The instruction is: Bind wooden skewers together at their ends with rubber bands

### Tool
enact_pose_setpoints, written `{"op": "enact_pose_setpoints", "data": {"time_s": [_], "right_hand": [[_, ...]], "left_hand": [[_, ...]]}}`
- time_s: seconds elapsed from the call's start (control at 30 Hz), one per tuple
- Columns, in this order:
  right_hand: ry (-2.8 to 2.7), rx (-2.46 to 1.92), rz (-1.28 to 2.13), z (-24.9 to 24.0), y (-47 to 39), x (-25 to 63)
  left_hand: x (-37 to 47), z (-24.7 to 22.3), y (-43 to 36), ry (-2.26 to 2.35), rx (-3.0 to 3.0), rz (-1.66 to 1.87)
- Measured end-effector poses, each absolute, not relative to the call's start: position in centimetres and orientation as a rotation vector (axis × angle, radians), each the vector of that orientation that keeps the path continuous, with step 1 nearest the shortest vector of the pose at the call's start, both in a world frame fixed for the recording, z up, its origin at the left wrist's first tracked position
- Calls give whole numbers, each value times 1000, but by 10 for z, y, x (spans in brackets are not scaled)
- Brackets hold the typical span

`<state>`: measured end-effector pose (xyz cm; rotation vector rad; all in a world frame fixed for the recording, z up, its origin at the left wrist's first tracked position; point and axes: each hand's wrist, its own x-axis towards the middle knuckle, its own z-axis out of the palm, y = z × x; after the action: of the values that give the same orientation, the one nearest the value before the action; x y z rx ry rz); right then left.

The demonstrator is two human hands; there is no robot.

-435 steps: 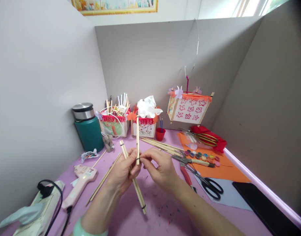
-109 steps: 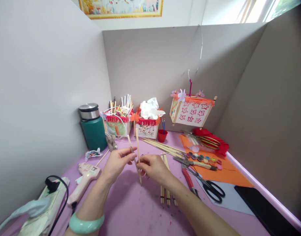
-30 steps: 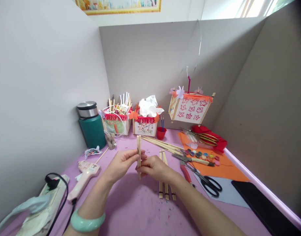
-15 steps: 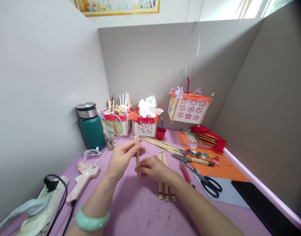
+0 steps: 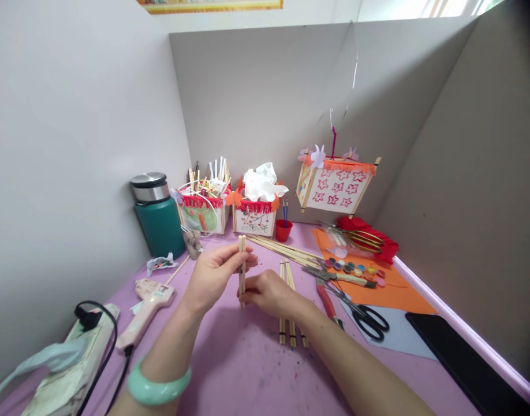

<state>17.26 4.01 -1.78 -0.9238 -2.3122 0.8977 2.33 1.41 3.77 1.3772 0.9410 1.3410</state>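
A short bundle of pale wooden sticks (image 5: 242,274) stands upright between my hands, above the purple table (image 5: 239,358). My left hand (image 5: 215,271) pinches it near the upper part, thumb in front. Lower down, my right hand (image 5: 269,293) has its fingers closed on the same sticks near their bottom end. Several stick bundles with black bands (image 5: 292,332) lie just beyond and under my right wrist. Longer loose sticks (image 5: 286,249) lie behind my hands.
On the left are a glue gun (image 5: 150,306), a power strip (image 5: 70,370) and a green flask (image 5: 159,222). To the right lie pliers (image 5: 326,297), black-handled scissors (image 5: 369,323) and a black phone-like slab (image 5: 459,358). A paper lantern (image 5: 334,188) hangs at the back.
The view has tilted down slightly, so the background sits higher in the picture. Both hands keep hold of the sticks, which now look more upright and closer together.
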Motion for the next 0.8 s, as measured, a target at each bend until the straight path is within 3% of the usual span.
{"op": "enact_pose_setpoints", "data": {"time_s": [0.5,0.63,0.8], "right_hand": [[-2340,-913,875,-22,42,178],[-2344,-1178,574,-7,65,192],[-2348,-1364,311,-5,95,184]], "left_hand": [[43,13,13,667,1242,1490],[26,24,15,665,1095,1593],[12,19,22,909,974,1330]]}}
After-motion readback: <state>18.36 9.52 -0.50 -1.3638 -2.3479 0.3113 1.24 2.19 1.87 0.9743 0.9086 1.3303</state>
